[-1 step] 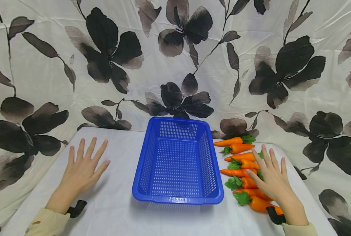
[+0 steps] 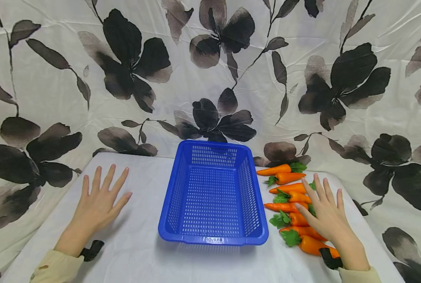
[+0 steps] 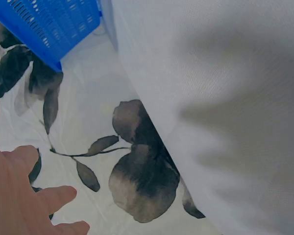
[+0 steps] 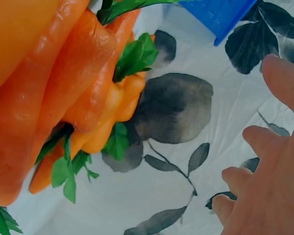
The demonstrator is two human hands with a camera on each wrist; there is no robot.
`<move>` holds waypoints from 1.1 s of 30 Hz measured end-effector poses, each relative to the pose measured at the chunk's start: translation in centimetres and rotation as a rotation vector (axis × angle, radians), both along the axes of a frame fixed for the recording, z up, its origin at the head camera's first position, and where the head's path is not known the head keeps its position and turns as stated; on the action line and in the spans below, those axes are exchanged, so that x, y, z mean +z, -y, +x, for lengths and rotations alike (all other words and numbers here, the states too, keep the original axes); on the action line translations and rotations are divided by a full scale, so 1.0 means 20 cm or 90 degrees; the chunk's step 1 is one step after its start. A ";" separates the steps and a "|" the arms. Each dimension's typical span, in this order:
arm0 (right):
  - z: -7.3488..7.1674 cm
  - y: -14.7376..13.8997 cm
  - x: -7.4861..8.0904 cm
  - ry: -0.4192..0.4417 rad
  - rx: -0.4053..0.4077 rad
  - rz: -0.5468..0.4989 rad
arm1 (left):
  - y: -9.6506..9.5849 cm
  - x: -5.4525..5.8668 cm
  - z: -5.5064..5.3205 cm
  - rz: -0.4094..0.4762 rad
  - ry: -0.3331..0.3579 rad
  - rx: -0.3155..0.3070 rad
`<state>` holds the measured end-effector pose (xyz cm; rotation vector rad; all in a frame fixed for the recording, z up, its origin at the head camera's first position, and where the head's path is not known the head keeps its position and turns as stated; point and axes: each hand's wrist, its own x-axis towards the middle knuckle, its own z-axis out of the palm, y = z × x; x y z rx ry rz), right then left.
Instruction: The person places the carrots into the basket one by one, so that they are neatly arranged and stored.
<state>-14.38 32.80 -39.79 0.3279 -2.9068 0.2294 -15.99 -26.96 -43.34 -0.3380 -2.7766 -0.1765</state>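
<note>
Lying side by side, tapered glossy orange carrots, leafy green tops, hands spread wide, empty

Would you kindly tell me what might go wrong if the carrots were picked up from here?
The carrots lie packed close together, so lifting one may drag or roll its neighbour.
In the head view, the strap by the right hand overlaps the nearest carrot, so a sideways move could nudge it.
The basket is full of small slots, so a carrot's pointed tip might catch there.
</note>
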 end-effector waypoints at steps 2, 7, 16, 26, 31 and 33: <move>0.00 0.00 0.00 0.001 0.001 -0.001 | 0.00 0.00 0.00 0.000 -0.001 0.001; 0.00 0.00 0.00 0.007 -0.001 -0.002 | 0.00 0.00 0.00 -0.001 -0.003 0.008; 0.02 -0.04 0.03 0.010 -0.001 -0.037 | -0.01 0.02 0.00 0.003 -0.021 -0.010; 0.06 -0.15 0.07 -0.059 0.068 -0.176 | -0.07 0.04 0.00 0.016 -0.109 -0.073; 0.10 -0.26 0.08 -0.082 0.097 -0.249 | -0.14 0.02 0.00 0.059 -0.135 -0.112; 0.13 -0.30 0.08 -0.078 0.084 -0.264 | -0.18 0.02 0.01 0.100 -0.128 -0.133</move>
